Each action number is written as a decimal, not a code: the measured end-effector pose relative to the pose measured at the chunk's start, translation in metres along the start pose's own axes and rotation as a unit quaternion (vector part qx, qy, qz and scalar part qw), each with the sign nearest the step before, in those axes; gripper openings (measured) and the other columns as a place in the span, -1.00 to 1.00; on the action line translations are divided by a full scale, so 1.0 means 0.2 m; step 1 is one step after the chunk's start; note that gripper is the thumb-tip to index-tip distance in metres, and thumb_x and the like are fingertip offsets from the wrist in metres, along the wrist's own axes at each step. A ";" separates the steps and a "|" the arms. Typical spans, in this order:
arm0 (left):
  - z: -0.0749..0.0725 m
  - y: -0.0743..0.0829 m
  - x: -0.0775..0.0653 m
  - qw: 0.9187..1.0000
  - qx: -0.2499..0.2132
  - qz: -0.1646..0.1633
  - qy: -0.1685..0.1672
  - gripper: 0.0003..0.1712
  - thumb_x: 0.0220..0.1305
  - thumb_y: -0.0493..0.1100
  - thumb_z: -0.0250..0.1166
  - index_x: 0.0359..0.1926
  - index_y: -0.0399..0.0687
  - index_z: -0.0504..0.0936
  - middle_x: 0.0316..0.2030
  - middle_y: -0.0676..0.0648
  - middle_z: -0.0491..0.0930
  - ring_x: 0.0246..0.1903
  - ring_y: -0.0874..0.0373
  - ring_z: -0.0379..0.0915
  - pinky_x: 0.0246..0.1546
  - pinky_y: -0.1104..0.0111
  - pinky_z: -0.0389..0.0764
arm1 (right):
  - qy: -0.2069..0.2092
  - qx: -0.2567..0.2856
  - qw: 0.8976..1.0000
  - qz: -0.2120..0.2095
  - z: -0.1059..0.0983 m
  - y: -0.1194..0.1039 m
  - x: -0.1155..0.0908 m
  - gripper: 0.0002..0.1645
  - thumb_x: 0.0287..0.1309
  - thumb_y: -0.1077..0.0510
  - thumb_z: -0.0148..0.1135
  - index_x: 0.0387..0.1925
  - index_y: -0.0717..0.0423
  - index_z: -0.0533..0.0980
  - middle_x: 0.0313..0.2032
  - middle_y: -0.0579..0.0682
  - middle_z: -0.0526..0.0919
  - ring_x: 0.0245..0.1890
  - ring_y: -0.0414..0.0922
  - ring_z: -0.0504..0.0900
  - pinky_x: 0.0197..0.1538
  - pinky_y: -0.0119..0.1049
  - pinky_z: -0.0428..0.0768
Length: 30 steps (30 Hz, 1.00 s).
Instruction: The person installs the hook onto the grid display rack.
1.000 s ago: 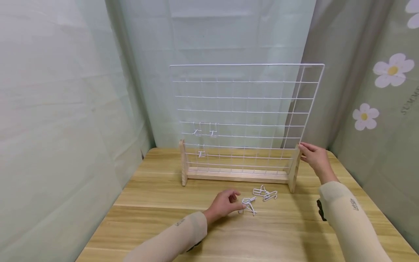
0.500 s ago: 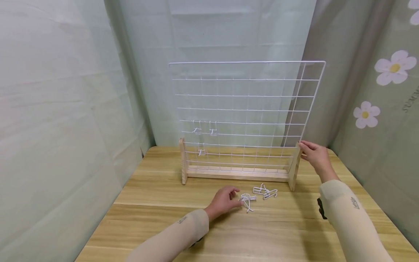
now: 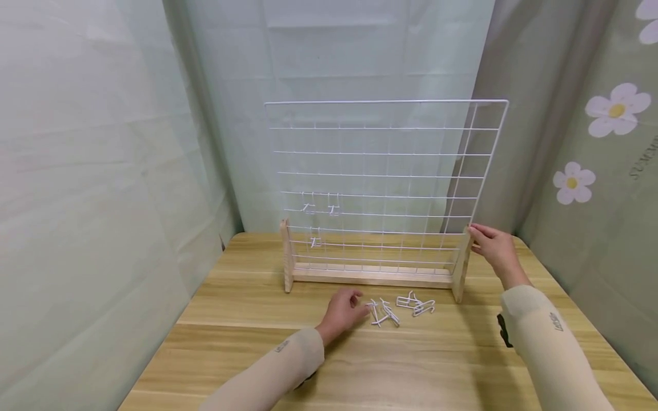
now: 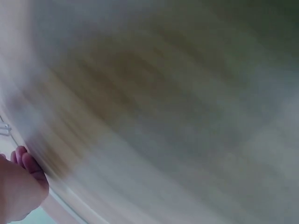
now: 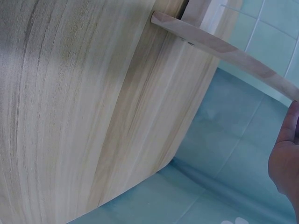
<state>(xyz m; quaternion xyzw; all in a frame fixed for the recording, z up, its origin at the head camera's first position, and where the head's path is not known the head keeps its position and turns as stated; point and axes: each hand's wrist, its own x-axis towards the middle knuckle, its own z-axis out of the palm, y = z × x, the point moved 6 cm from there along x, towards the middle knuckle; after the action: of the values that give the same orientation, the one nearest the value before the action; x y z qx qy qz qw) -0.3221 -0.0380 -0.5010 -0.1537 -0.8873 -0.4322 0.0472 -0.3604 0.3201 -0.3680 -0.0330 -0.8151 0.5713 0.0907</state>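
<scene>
On the wood-grain surface, white wire hooks lie beside the left hand, its fingers loosely curved, contact unclear; the right hand pinches a wooden post. Hooks look light, stiff and slick, probably best pinched mid-shaft.

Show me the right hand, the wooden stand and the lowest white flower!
Right hand point(image 3: 496, 249): head view, on the back of the hand.
Wooden stand point(image 3: 372, 278): head view, on its long bottom bar.
Lowest white flower point(image 3: 572, 182): head view, on its yellow middle.
</scene>
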 end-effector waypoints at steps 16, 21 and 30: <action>-0.01 0.03 0.00 0.999 0.023 -0.032 0.030 -0.47 0.14 0.12 0.46 -0.07 -0.19 0.64 -0.24 -0.10 0.57 -0.26 0.08 0.45 -0.25 0.22 0.51 | -0.002 0.007 1.000 0.006 0.00 0.01 0.00 -0.29 0.48 -0.12 -0.05 0.39 0.33 0.27 0.34 0.34 0.33 0.31 0.23 0.34 0.06 -0.31 0.55; -0.09 -0.03 0.02 0.996 0.028 -0.045 0.066 -0.53 0.20 0.07 0.42 -0.07 -0.22 0.62 -0.26 -0.12 0.54 -0.28 0.07 0.42 -0.27 0.20 0.50 | 0.001 0.009 1.000 0.001 0.00 0.00 0.00 -0.30 0.48 -0.11 -0.05 0.38 0.34 0.28 0.33 0.35 0.34 0.30 0.22 0.35 -0.01 -0.41 0.56; -0.16 -0.08 0.02 0.995 -0.009 -0.027 0.094 -0.63 0.16 -0.12 0.43 -0.15 -0.32 0.59 -0.37 -0.11 0.51 -0.37 0.09 0.40 -0.35 0.25 0.48 | 0.002 0.006 1.000 0.001 0.00 0.00 0.00 -0.28 0.47 -0.13 -0.04 0.38 0.32 0.29 0.32 0.34 0.35 0.27 0.16 0.39 0.01 -0.40 0.55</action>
<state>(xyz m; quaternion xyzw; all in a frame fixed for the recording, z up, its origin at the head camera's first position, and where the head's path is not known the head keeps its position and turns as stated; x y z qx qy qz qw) -0.3330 -0.0704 -0.4921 -0.0891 -0.8789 -0.4536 0.1172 -0.3612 0.3209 -0.3685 -0.0342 -0.8116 0.5759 0.0917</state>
